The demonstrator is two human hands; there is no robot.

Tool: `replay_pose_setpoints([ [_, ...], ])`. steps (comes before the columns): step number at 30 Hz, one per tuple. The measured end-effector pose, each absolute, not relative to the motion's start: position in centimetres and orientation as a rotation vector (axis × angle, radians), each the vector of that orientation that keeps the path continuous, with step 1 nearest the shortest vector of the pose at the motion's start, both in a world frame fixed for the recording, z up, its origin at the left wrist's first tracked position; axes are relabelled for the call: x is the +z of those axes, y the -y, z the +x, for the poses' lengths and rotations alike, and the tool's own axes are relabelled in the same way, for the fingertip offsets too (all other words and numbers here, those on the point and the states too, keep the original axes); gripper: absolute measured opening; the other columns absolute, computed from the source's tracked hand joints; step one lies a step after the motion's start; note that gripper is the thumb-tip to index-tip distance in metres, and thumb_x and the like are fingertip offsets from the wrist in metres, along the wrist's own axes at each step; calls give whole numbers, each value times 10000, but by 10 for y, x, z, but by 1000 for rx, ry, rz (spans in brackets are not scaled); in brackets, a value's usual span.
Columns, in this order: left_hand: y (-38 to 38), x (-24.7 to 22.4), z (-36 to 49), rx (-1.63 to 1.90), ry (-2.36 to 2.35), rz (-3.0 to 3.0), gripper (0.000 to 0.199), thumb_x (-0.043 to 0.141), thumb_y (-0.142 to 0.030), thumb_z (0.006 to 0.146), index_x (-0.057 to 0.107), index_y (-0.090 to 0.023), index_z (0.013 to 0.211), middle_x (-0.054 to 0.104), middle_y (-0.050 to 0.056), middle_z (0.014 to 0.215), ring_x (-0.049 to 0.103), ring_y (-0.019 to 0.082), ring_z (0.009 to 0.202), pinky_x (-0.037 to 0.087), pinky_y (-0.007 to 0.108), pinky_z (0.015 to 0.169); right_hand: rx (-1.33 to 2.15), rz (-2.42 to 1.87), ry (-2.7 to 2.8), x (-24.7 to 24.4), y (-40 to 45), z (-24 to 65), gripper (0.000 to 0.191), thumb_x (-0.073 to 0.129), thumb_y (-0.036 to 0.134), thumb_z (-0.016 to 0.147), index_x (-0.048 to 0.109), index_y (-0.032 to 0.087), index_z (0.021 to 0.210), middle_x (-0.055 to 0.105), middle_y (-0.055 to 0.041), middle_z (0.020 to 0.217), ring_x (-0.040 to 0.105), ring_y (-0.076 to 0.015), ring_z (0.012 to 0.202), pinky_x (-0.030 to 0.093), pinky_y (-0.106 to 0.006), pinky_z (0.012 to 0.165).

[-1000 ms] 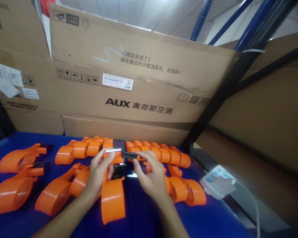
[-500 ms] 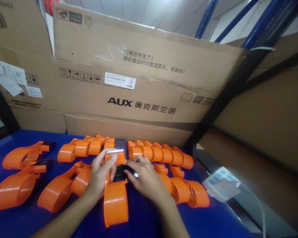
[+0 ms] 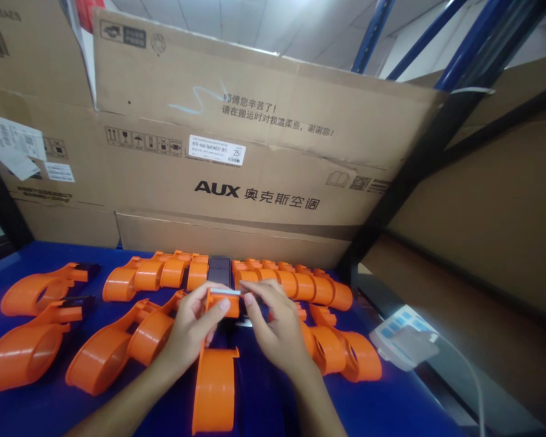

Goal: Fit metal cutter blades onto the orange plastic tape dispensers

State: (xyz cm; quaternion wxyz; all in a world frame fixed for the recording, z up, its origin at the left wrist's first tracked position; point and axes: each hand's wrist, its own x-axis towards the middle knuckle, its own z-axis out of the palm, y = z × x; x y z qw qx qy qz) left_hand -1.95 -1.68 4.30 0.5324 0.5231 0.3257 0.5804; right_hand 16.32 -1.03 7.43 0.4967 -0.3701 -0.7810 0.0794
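Observation:
An orange plastic tape dispenser (image 3: 215, 388) with a toothed metal blade (image 3: 225, 291) along its top is in my left hand (image 3: 193, 328). The left thumb presses on the orange head just below the blade, and the dispenser's wide ring hangs toward me. My right hand (image 3: 277, 328) is at the blade's right end, thumb and forefinger stretched out beside it, with nothing visible held. Whether those fingertips touch the dispenser I cannot tell. Below them a small dark, shiny part (image 3: 244, 323) shows, mostly covered by the hands.
On the blue surface (image 3: 141, 419), more orange dispensers (image 3: 20, 352) lie in rows at both sides, two at the left with black ends. A dark block (image 3: 220, 271) stands at the back centre. Behind is a large cardboard box (image 3: 273, 164); a white power strip (image 3: 403, 337) is at the right.
My right hand has moved up from the black part below to the blade's right end, and its fingers have straightened. The dispenser in my left hand has shifted slightly down and right.

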Motion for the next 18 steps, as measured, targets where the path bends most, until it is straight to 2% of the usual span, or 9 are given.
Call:
replay_pose_setpoints([
  [5, 20, 44, -17, 1336, -771, 1316, 283, 726, -448, 898, 712, -192, 1019, 509, -60, 582, 364, 56, 400, 273, 184, 390, 279, -848, 1927, 76, 11, 161, 129, 661, 229, 969, 727, 250, 1078, 752, -62, 1030, 681, -239, 959, 543, -404, 873],
  [12, 22, 47, -18, 1358, -750, 1410, 240, 750, -396, 893, 749, -206, 1039, 685, 28, 863, 416, 53, 467, 302, 192, 414, 333, -838, 1917, 79, 12, 160, 74, 688, 220, 949, 727, 249, 1005, 751, -45, 980, 685, -226, 936, 538, -394, 870],
  [18, 23, 47, -17, 1351, -755, 1419, 226, 744, -393, 899, 753, -217, 1041, 700, 36, 878, 473, 74, 504, 323, 198, 433, 346, -842, 1926, 81, 12, 161, 56, 694, 233, 943, 731, 251, 980, 753, -47, 964, 686, -231, 926, 545, -399, 861],
])
